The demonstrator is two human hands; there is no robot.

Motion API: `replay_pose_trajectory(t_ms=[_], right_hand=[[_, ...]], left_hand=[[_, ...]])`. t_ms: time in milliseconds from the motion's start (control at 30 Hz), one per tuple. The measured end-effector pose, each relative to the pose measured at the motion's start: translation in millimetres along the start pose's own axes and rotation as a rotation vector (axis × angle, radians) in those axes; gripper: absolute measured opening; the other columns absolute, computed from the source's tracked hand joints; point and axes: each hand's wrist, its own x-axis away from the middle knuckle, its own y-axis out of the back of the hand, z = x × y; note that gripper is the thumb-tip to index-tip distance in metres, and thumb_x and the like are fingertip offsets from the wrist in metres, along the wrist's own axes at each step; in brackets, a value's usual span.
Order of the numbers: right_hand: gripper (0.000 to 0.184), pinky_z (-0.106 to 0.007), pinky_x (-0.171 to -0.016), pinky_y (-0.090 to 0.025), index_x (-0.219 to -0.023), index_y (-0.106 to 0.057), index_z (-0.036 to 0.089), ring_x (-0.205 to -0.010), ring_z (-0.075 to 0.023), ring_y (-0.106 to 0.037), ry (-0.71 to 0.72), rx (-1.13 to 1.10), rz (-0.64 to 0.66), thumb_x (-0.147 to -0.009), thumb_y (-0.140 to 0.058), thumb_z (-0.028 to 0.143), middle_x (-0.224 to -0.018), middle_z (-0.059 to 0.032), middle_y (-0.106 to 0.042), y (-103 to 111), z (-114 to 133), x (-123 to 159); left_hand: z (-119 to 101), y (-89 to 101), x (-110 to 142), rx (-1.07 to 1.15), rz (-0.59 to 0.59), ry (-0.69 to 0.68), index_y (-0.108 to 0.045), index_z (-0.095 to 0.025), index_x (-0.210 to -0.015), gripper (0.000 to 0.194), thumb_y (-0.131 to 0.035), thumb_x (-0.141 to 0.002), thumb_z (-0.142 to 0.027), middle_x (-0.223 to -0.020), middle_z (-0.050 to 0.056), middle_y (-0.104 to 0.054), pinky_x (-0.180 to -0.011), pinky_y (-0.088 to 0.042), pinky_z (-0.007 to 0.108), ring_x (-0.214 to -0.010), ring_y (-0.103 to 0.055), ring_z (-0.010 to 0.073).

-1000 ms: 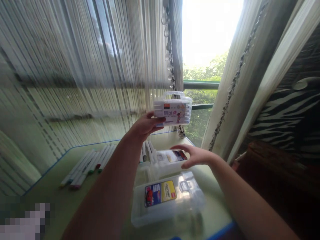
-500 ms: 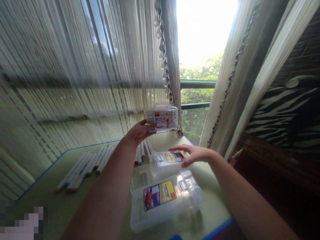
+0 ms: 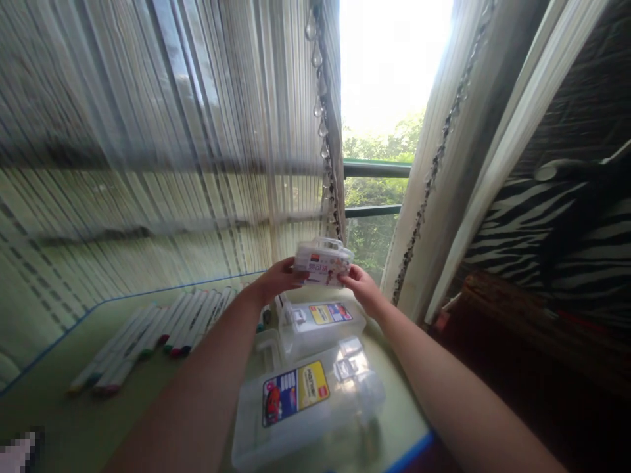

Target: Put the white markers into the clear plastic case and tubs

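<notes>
A small clear plastic case (image 3: pixel 324 264) with a printed label and a top handle is held upright above the far end of the table. My left hand (image 3: pixel 283 277) grips its left side, and my right hand (image 3: pixel 359 284) has closed on its right edge. Just below lies a translucent marker case (image 3: pixel 320 320) with a yellow and blue label. Nearer to me is a larger-looking marker case (image 3: pixel 308 407) with a similar label and a latch. Several white markers (image 3: pixel 152 332) lie in a row left of my left forearm, which hides some of the table.
The light green table (image 3: pixel 49 374) has a blue edge. Striped sheer curtains (image 3: pixel 197 164) with bead strings hang behind it, and a window with railings (image 3: pixel 379 169) shows between them. Zebra-patterned cloth (image 3: pixel 513 230) and a dark reddish piece of furniture stand to the right.
My right hand has moved from above the nearer cases up to the small case and taken its right side. The small case has come lower in view.
</notes>
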Motion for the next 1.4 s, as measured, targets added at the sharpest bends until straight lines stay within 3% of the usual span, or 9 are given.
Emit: replay_pose_trajectory(t_ms=[133,300,400,533,667,767,933,1200,1400], right_hand=[[0.047,-0.026,-0.066,-0.044,-0.099,-0.063,0.016,-0.078,-0.0157,-0.06,-0.007,0.081,0.049,-0.062,-0.07,0.044,-0.095,-0.0063,-0.069,4.8,-4.6,-2.2],[0.042,-0.021,-0.052,-0.038,-0.091,-0.066,0.014,-0.062,-0.0108,-0.054,-0.119,0.199,0.041,-0.065,-0.068,0.047,-0.084,-0.0049,-0.069,14.7,-13.8,-6.1],[0.036,-0.022,-0.049,-0.039,-0.082,-0.066,0.013,-0.055,-0.0098,-0.052,-0.157,0.204,0.021,-0.067,-0.068,0.045,-0.075,-0.0043,-0.067,16.9,-16.7,-6.7],[0.03,-0.022,-0.05,-0.041,-0.076,-0.066,0.013,-0.05,-0.0094,-0.05,-0.179,0.312,-0.012,-0.075,-0.062,0.042,-0.064,-0.0019,-0.063,15.8,-13.8,-5.2],[0.03,-0.022,-0.051,-0.041,-0.073,-0.066,0.012,-0.048,-0.0101,-0.052,-0.179,0.479,-0.061,-0.08,-0.058,0.041,-0.058,-0.001,-0.061,12.7,-11.4,-4.6],[0.031,-0.022,-0.052,-0.043,-0.075,-0.066,0.012,-0.049,-0.0105,-0.053,-0.179,0.511,-0.062,-0.081,-0.057,0.04,-0.059,-0.0021,-0.063,11.4,-12.5,-5.5],[0.023,-0.02,-0.05,-0.043,-0.074,-0.064,0.013,-0.048,-0.0086,-0.051,-0.191,0.408,-0.047,-0.08,-0.057,0.034,-0.062,-0.0011,-0.063,14.1,-12.0,-6.0],[0.017,-0.021,-0.04,-0.037,-0.066,-0.062,0.014,-0.036,-0.0102,-0.046,-0.337,0.758,-0.041,-0.074,-0.053,0.027,-0.041,0.0023,-0.05,26.4,15.5,2.5],[0.022,-0.022,-0.044,-0.037,-0.063,-0.066,0.015,-0.038,-0.0116,-0.05,-0.321,1.073,0.123,-0.073,-0.05,0.027,-0.042,-0.0002,-0.053,25.6,33.2,9.2]], left_hand=[[3.3,-1.0,-1.4,-0.309,-0.014,0.019,-0.066,-0.015,-0.094,0.054,-0.078,-0.053,-0.048,-0.089,0.009,-0.07,-0.066,-0.046,0.03,-0.08,-0.062,0.0209],[11.4,-0.6,-5.9,-0.296,-0.051,0.19,-0.064,-0.014,-0.094,0.056,-0.08,-0.05,-0.046,-0.079,0.008,-0.069,-0.061,-0.047,0.029,-0.067,-0.062,0.0189],[1.2,2.0,-3.2,-0.337,-0.121,0.174,-0.062,-0.013,-0.104,0.068,-0.082,-0.047,-0.044,-0.088,0.012,-0.069,-0.066,-0.048,0.029,-0.074,-0.064,0.0204],[-30.4,4.2,13.0,-0.413,0.124,0.147,-0.068,-0.016,-0.093,0.055,-0.072,-0.058,-0.058,-0.105,0.013,-0.067,-0.07,-0.047,0.028,-0.095,-0.061,0.0241],[-52.7,-1.1,30.2,-0.54,0.336,0.214,-0.07,-0.021,-0.097,0.053,-0.072,-0.058,-0.056,-0.105,0.009,-0.068,-0.07,-0.044,0.026,-0.095,-0.06,0.0234],[-56.3,-6.4,34.5,-0.62,0.491,0.27,-0.07,-0.024,-0.1,0.051,-0.074,-0.057,-0.051,-0.101,0.007,-0.069,-0.071,-0.044,0.027,-0.092,-0.061,0.0225],[-52.0,-8.0,32.7,-0.617,0.641,0.272,-0.07,-0.025,-0.097,0.047,-0.077,-0.054,-0.043,-0.09,0.005,-0.071,-0.072,-0.045,0.029,-0.085,-0.062,0.0215],[-46.5,-6.4,32.1,-0.592,0.636,0.355,-0.071,-0.023,-0.093,0.047,-0.079,-0.05,-0.041,-0.085,0.005,-0.07,-0.068,-0.046,0.029,-0.076,-0.062,0.0199],[-48.9,-7.9,32.6,-0.609,0.626,0.392,-0.072,-0.022,-0.084,0.041,-0.08,-0.049,-0.041,-0.083,0.006,-0.07,-0.063,-0.047,0.029,-0.07,-0.062,0.0192]])
